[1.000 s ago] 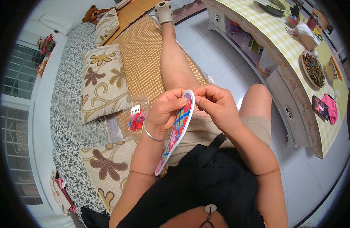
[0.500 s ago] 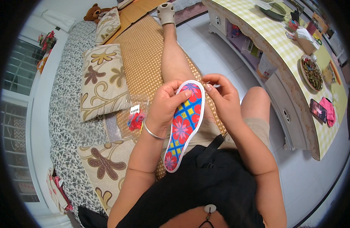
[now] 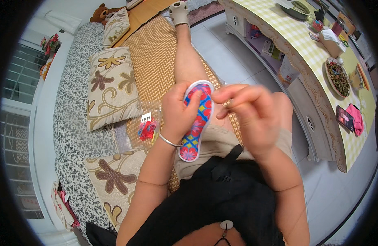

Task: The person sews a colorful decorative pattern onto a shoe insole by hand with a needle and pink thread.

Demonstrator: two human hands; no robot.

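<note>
My left hand (image 3: 177, 110) grips an embroidered insole (image 3: 202, 116), its thumb lying across the patterned face and its other fingers hidden behind. White edging runs round the insole, with pink and red flowers on a blue and yellow lattice. The insole is tilted above my lap. Just right of its upper end, my right hand (image 3: 254, 117) is raised apart from it, fingers bent together in a pinch and partly smeared by motion. What they pinch is too small to make out. Left of my left wrist lies a clear plastic bag (image 3: 147, 130) with red and blue thread inside.
Patterned cushions (image 3: 111, 88) lie on the sofa (image 3: 72, 123) at the left, beside a woven mat (image 3: 152, 53). To the right stands a cabinet with a checked cloth (image 3: 303, 49), holding a dish of dried pods (image 3: 338, 78), a phone (image 3: 344, 118) and a pink cloth (image 3: 355, 117).
My right hand has pulled away from the insole's edge, toward the right and nearer to me. The insole has turned more upright, and its lower end has risen, with my left hand still holding it.
</note>
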